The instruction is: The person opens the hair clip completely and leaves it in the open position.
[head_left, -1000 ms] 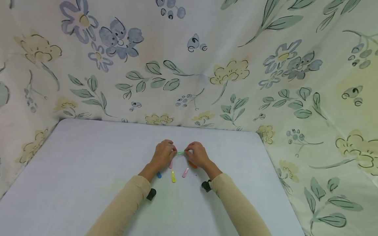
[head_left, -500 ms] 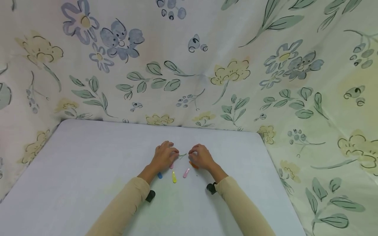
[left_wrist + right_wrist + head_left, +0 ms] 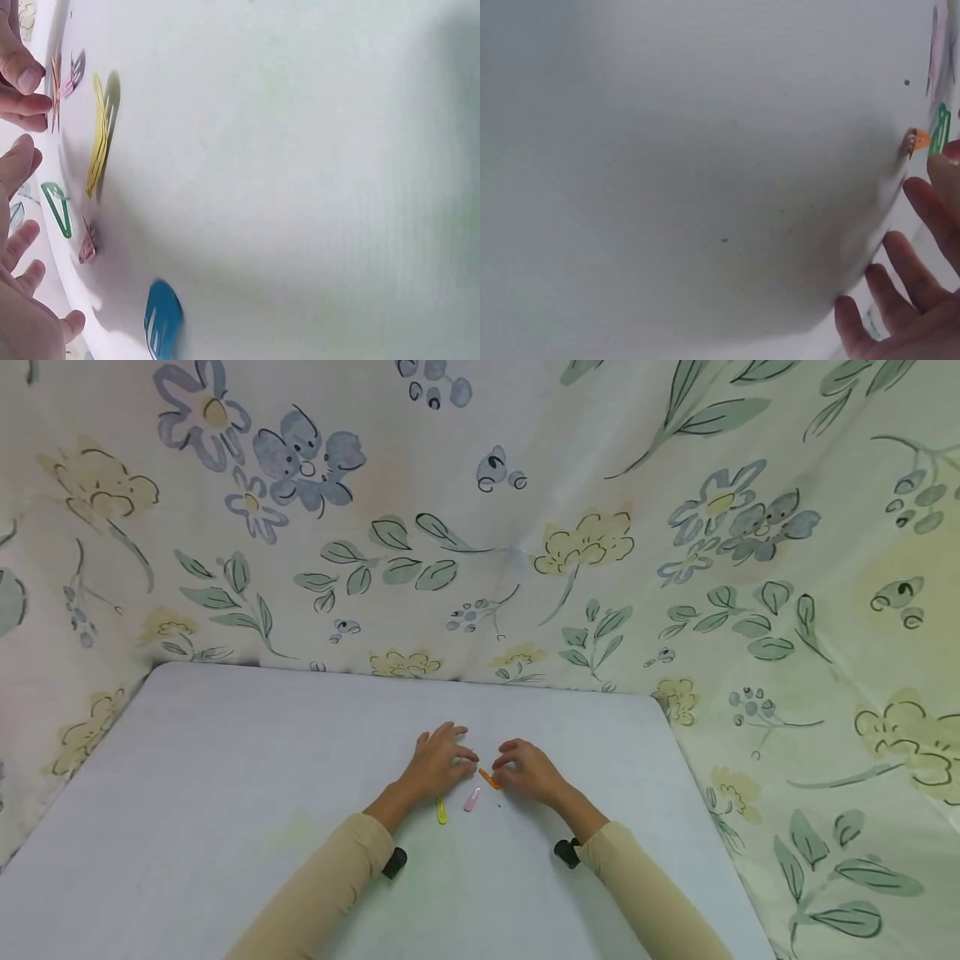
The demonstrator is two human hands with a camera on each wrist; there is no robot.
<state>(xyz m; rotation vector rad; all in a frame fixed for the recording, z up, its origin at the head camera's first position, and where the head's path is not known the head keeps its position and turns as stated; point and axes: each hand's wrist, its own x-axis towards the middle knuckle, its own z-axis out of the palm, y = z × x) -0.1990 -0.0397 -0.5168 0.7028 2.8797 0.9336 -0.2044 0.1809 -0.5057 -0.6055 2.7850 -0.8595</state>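
Observation:
My left hand is spread above the white table, its fingertips near an orange hair clip and holding nothing. Close to the right of that clip is my right hand, fingers loosely bent; whether they touch the clip I cannot tell. A green snap hair clip lies beyond the left fingers in the left wrist view; the left hand hides it from the head camera. Nearer the person lie a pink clip and a yellow clip. A blue clip and another pink clip show in the left wrist view.
The white table extends on both sides of the hands. A floral cloth hangs behind its far edge. Small dark specks dot the surface.
The hands had a green clip between their fingertips; the right let go first, then the left. The left hand has since moved right over the clips, and the right hand has drawn slightly right and nearer.

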